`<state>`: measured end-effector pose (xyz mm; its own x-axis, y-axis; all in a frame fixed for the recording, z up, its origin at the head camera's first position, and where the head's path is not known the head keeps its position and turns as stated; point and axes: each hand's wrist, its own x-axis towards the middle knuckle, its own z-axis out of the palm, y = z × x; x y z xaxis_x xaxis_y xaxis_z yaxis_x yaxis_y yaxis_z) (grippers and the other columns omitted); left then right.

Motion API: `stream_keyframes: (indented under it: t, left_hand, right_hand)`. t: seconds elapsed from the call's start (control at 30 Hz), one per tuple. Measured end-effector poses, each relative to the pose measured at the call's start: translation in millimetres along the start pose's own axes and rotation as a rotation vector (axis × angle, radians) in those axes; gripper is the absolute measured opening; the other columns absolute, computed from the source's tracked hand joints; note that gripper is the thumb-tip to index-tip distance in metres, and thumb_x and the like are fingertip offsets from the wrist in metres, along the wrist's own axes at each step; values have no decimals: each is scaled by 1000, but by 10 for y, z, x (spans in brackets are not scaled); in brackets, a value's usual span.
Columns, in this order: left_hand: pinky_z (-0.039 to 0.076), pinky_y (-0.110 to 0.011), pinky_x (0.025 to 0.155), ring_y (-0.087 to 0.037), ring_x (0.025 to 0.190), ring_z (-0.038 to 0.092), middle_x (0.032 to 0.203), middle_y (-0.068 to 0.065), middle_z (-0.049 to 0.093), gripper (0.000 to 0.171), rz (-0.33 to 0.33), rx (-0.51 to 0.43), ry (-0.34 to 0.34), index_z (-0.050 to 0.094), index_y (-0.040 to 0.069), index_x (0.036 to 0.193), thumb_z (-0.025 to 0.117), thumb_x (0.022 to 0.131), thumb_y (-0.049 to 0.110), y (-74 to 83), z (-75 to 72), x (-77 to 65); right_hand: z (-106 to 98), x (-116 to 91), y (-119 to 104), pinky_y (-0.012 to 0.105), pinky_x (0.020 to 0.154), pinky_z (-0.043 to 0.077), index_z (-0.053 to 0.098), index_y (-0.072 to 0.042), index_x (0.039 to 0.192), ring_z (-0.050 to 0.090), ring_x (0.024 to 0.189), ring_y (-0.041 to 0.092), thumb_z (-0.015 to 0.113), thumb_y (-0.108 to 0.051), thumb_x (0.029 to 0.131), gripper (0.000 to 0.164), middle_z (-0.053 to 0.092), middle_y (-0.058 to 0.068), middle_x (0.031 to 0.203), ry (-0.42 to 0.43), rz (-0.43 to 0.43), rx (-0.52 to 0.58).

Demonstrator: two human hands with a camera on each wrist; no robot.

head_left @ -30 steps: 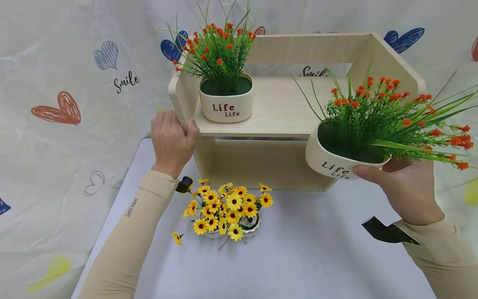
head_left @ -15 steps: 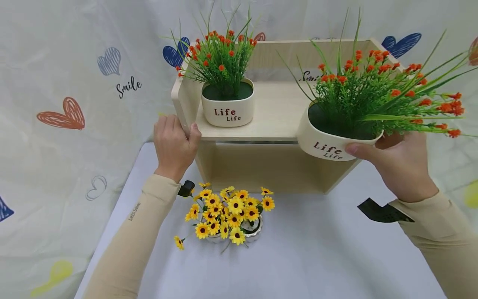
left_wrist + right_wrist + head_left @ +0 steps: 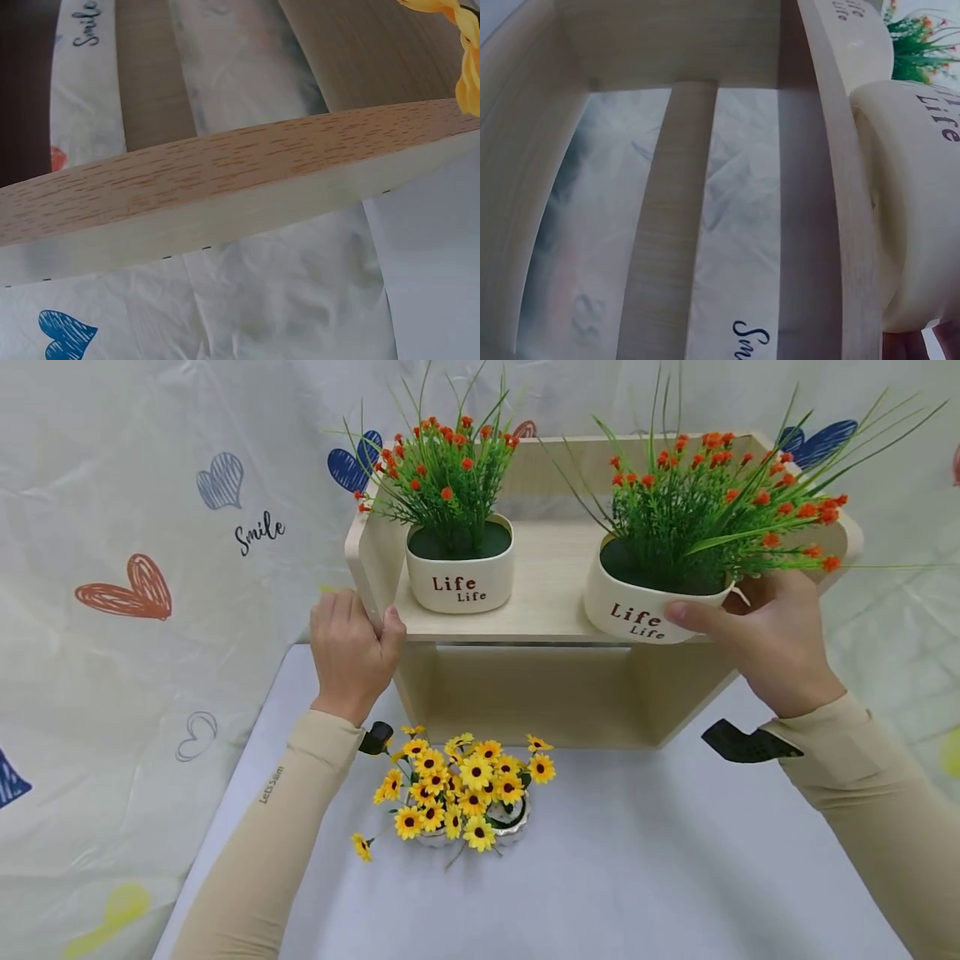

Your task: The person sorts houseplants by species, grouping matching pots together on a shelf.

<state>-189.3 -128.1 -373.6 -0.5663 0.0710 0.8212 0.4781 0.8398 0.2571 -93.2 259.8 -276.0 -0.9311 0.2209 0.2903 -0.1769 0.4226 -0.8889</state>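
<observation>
Gripping the shelf edge [image 3: 363, 568], left hand [image 3: 351, 653] flanks one pot [image 3: 461, 583]; right hand [image 3: 782, 645] pinches another pot [image 3: 636, 612], well apart.

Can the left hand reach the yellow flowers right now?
Probably yes, if it lets go: the left hand grips the side of the shelf, while the yellow flowers stand in front, with nothing over them.

Creased white sheeting [image 3: 247, 635] — heart-printed — hangs behind a pale table [image 3: 615, 877].

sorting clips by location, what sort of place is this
Probably a staged indoor tabletop setup: a flat white table, a pale two-tier wooden shelf, and a wrinkled white heart-printed sheet behind them.
</observation>
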Motion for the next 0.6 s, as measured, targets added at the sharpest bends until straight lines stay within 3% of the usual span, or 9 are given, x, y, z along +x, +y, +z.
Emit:
stream_keyframes:
  t: [0.4,0.6]
  left_hand:
    - [35,-49,70,-39,77,47,82,-24,58,44,-8,-10,7,60,-7,87,44,97,33,17,16,8]
    - [33,-49,69,-40,76,45,80,-24,57,43,-5,-37,32,58,-6,84,44,95,33,5,30,6]
  right_hand:
    - [-45,233,60,8,86,49,51,-35,149,62,113,5,83,-22,84,74,60,-13,142,-33,70,-129]
    - [-39,309,65,10,84,46,53,-33,148,61,112,5,83,-22,84,71,61,-14,139,-60,76,-107]
